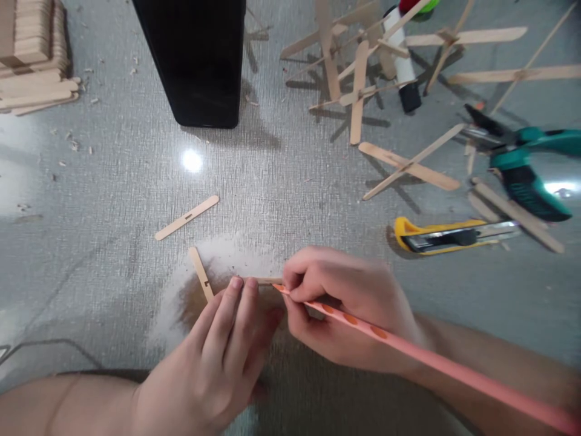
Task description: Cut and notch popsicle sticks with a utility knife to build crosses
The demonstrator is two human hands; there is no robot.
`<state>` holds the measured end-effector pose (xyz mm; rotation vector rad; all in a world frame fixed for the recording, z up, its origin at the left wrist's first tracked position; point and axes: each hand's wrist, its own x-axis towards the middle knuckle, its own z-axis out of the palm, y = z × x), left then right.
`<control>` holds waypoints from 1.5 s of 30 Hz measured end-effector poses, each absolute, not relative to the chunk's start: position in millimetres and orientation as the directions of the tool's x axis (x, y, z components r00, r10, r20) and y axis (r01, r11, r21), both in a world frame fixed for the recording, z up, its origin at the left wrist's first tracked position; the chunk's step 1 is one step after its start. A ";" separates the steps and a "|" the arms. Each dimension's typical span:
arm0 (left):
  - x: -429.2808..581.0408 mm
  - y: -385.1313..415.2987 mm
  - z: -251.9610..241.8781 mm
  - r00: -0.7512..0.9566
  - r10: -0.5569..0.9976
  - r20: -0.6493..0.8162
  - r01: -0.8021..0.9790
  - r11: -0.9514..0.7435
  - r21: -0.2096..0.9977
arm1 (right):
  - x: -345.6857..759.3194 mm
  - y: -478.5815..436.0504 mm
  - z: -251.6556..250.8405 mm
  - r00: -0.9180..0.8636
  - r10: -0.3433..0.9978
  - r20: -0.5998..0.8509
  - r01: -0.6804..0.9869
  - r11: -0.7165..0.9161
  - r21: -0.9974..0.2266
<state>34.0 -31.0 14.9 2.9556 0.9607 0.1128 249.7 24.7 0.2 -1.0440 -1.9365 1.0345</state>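
Observation:
My right hand [347, 297] is closed around a pink pencil [426, 358] with orange dots. The pencil's tip touches or nearly touches a wooden craft stick [269, 280]. With its fingertips pressed on that stick, my left hand [213, 357] grips its left part, and much of the stick is hidden by both hands. A notched stick [200, 269] pokes out beside my left fingers, its lower end covered. Just beyond lies another craft stick [175, 226] with a small slot in its middle.
A black phone [204, 66] lies at the top. Stacked sticks [36, 91] sit at the upper left. Crossed sticks [403, 166], a yellow box cutter [440, 237], a marker-like white tube [402, 54] and teal-handled pliers [517, 166] occupy the right. Wood shavings dot the table [113, 181].

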 end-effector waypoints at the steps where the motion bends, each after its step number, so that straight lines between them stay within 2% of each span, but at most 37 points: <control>1: 34.1 -30.4 15.0 0.807 0.587 0.059 0.584 -0.810 0.055 | 249.4 24.9 0.1 -0.434 0.879 0.200 0.330 0.361 -0.872; 15: 32.4 -30.9 11.6 0.809 0.584 0.067 0.579 -0.811 0.078 | 247.7 26.2 -0.1 -0.441 0.874 0.205 0.331 0.371 -0.868; 32: 33.3 -36.4 8.4 0.827 0.562 0.013 0.561 -0.826 -0.056 | 246.2 25.2 -5.7 -0.447 0.876 0.180 0.372 0.365 -0.854; 45: 33.7 -38.4 8.3 0.836 0.548 -0.010 0.546 -0.834 -0.083 | 245.8 25.2 -3.6 -0.439 0.877 0.197 0.400 0.387 -0.831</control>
